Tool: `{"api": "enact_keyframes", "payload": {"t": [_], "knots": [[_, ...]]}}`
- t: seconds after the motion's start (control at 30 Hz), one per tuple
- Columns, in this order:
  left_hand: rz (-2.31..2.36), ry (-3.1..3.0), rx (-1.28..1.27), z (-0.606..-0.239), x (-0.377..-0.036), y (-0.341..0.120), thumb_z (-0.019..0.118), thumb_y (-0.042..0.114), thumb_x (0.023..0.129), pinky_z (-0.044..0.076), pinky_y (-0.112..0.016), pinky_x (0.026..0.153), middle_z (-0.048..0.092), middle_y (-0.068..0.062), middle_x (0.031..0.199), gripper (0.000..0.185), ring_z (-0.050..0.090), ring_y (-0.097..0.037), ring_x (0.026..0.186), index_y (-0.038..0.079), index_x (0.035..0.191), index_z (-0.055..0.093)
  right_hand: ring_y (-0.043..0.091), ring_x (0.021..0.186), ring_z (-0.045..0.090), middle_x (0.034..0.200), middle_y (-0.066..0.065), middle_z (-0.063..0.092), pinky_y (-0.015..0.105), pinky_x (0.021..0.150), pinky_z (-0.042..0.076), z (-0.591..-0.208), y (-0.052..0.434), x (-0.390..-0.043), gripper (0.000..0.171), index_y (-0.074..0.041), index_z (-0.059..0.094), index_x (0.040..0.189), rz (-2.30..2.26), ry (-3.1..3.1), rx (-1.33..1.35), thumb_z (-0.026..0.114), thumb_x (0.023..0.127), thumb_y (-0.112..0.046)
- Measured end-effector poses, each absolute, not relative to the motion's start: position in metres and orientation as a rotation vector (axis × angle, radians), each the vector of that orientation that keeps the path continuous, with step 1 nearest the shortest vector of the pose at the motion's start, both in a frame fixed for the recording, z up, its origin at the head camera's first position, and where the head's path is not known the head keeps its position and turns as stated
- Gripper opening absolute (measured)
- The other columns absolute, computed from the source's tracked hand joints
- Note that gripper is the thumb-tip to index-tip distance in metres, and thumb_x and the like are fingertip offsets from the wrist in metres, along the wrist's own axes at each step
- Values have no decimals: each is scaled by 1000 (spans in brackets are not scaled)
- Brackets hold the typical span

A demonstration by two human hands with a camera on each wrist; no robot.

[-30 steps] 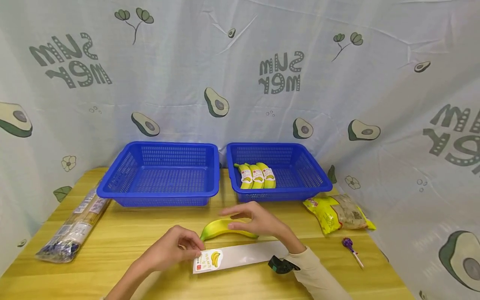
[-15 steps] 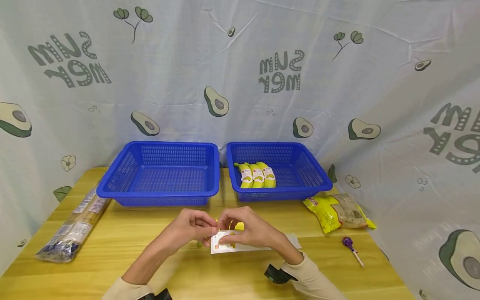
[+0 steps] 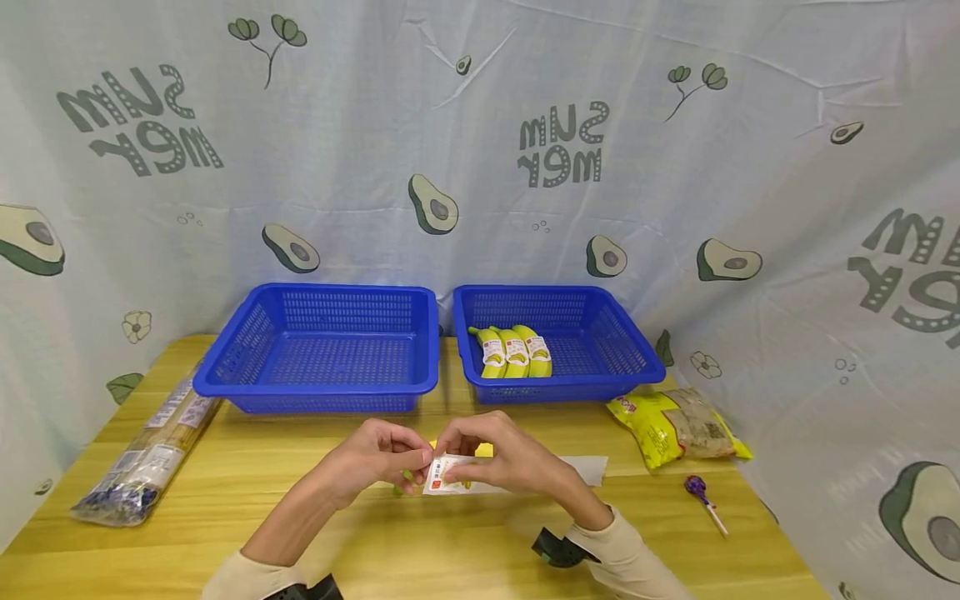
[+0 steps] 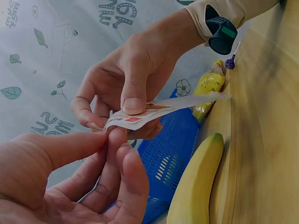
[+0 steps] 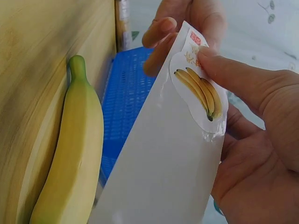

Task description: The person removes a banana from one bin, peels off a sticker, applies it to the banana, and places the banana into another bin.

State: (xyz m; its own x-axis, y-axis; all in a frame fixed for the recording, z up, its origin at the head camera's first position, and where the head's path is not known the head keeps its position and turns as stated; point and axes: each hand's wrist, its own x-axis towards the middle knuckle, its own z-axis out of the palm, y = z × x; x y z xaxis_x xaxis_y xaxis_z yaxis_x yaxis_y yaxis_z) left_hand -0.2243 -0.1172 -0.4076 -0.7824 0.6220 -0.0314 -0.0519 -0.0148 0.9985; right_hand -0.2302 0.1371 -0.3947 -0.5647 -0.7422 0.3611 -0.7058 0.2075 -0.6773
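Both hands hold a white sticker strip (image 5: 159,158) above the table. Near its left end sits a label (image 5: 198,93) printed with bananas and a small red mark. My left hand (image 3: 375,462) pinches the strip's end corner between thumb and forefinger, its other fingers loosely bent. My right hand (image 3: 502,458) grips the strip over the label, thumb on top and fingers beneath. Below the strip a yellow banana (image 5: 74,154) with a green tip lies on the table; in the head view the hands and strip mostly hide it.
A blue basket (image 3: 315,389) stands at the back left. Another blue basket (image 3: 555,389) at the back right holds several labelled bananas (image 3: 516,354). A long clear packet (image 3: 150,458) lies at the left, a yellow bag (image 3: 675,425) and a lollipop (image 3: 697,487) at the right.
The strip was lifted off the table, and both hands came together at its labelled end, the right moving from above the banana to grip it. Over the last half second the hands barely shifted.
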Motion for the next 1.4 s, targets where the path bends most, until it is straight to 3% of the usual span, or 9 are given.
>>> {"api": "enact_keyframes", "payload": {"t": [0.37, 1.03, 1.4], "knots": [[1821, 1772, 608, -410, -224, -116, 67, 8, 103, 53, -23, 65, 66, -2, 82, 24, 59, -14, 75, -16, 104, 69, 2, 81, 65, 89, 0, 76, 26, 75, 60, -391, 137, -230, 17, -8, 74, 108, -1286, 2408, -1446, 84, 95, -7], [1841, 1869, 542, -415, -224, -108, 67, 7, 103, 53, -23, 62, 67, -6, 82, 21, 57, -12, 71, -14, 103, 70, 1, 77, 66, 87, -1, 76, 29, 73, 63, -387, 155, -237, 6, -8, 75, 95, -1233, 2428, -1269, 79, 99, -7], [1824, 2017, 469, -424, -223, -102, 67, 5, 103, 53, -24, 61, 67, -5, 80, 17, 57, -14, 70, -12, 102, 72, 5, 83, 70, 96, 3, 74, 30, 77, 64, -385, 163, -242, 6, -7, 72, 97, -1215, 2396, -1285, 77, 100, -5]]}}
